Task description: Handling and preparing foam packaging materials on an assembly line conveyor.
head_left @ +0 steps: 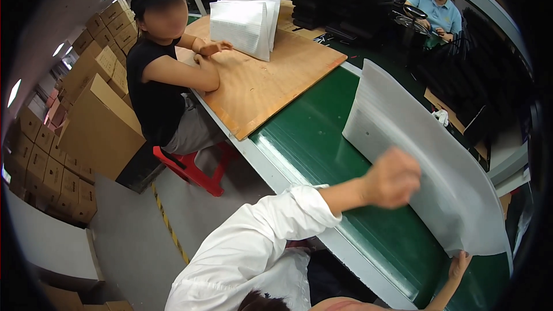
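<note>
A large translucent white foam sheet [415, 150] stands on its long edge, slightly bowed, on the green belt surface [311, 121]. Its near lower corner is pinched in my right hand [460, 265], whose fingers show only in part. In front of the sheet's middle, my left hand [394, 178] is raised and blurred by motion, with the white sleeve rolled up behind it. The left fingers are curled into a fist. Whatever they may hold is hidden, and I cannot tell whether that hand touches the sheet.
A wooden board [276, 80] lies across the belt, with more white foam sheets [245, 23] standing on it. A person [161, 69] sits beside it on a red stool [201, 170]. Cardboard boxes [103, 126] fill the left; black goods [334, 8] and another worker [438, 14] are beyond.
</note>
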Available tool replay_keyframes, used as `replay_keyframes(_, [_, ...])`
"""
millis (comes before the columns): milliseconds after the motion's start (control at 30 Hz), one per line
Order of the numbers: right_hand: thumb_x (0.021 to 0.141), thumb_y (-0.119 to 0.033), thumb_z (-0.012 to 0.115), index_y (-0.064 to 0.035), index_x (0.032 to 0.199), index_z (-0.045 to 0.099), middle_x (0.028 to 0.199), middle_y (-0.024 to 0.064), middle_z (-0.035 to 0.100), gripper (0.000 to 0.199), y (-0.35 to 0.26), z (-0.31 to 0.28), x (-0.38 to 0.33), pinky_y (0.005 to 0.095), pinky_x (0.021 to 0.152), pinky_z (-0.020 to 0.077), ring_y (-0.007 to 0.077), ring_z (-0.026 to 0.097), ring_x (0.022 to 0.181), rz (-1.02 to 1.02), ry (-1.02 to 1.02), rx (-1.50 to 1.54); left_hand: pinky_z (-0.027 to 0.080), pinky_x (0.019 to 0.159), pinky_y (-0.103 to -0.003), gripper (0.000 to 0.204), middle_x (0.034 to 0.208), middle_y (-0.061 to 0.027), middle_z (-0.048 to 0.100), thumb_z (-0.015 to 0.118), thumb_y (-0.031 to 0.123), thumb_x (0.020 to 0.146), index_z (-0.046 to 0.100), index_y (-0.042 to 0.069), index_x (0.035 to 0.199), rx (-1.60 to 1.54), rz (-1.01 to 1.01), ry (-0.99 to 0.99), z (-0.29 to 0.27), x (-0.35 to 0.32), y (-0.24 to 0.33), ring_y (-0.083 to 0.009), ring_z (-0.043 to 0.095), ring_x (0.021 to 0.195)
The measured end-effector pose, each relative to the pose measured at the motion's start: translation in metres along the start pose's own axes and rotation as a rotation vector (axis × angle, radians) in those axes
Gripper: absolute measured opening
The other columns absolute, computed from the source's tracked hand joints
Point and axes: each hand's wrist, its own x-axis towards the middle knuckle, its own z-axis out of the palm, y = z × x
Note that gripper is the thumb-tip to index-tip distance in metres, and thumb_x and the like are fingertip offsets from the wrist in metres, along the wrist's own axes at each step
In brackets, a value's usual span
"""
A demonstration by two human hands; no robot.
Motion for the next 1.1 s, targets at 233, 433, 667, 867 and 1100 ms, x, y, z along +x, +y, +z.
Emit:
replay_keyframes(233, [0.085,-0.029,0.064,-0.002,0.134,0.035,0.126,0.0123,0.049,0.063,0.007,0.005,-0.005,0.0339,0.094,0.0368,0.0237,0.049,0.111,0.036,0.073,0.066,0.037,0.056,-0.029,0.013,0.064,-0.0031,0.045,0.059,0.012,0.073,0.05,0.009,0.065,-0.166,0.087,-0.541,0.026,-0.043,0.048,-0.0183,0.045,0.057])
replay_keyframes(433, [0.09,-0.028,0.058,-0.0011,0.134,0.036,0.126,0.0114,0.049,0.056,0.012,0.013,-0.006,0.0345,0.095,0.037,0.0232,0.049,0.112,0.103,0.072,0.185,0.037,0.056,-0.028,0.012,0.064,-0.0027,0.045,0.061,0.015,0.074,0.052,0.008,0.069,-0.129,-0.003,-0.744,0.029,-0.064,0.041,-0.0192,0.048,0.057])
replay_keyframes(667, [0.092,-0.023,0.054,0.0006,0.131,0.038,0.125,0.0115,0.05,0.048,-0.01,0.077,-0.003,0.034,0.096,0.0364,0.0231,0.049,0.112,0.109,0.192,0.406,0.037,0.056,-0.028,0.014,0.072,-0.0033,0.049,0.061,0.015,0.074,0.054,0.008,0.083,-0.099,0.008,-0.695,0.027,-0.052,0.043,-0.0192,0.048,0.057])
replay_keyframes(867, [0.092,-0.019,0.054,0.0016,0.121,0.044,0.118,0.0104,0.05,0.037,-0.03,0.081,-0.014,0.0313,0.098,0.0328,0.0201,0.048,0.106,-0.081,0.207,-0.019,0.041,0.058,-0.027,0.025,0.077,-0.0045,0.053,0.061,0.014,0.074,0.053,0.007,0.096,-0.066,-0.043,-0.608,0.025,-0.038,0.045,-0.0197,0.052,0.061])
replay_keyframes(1100, [0.091,-0.015,0.055,0.0021,0.124,0.04,0.119,0.0117,0.048,0.04,-0.014,0.082,-0.026,0.0317,0.099,0.0321,0.02,0.046,0.109,-0.074,0.223,-0.039,0.046,0.064,-0.027,0.032,0.08,-0.0061,0.057,0.061,0.013,0.074,0.049,0.006,0.103,-0.06,-0.095,-0.614,0.023,-0.037,0.041,-0.021,0.056,0.064])
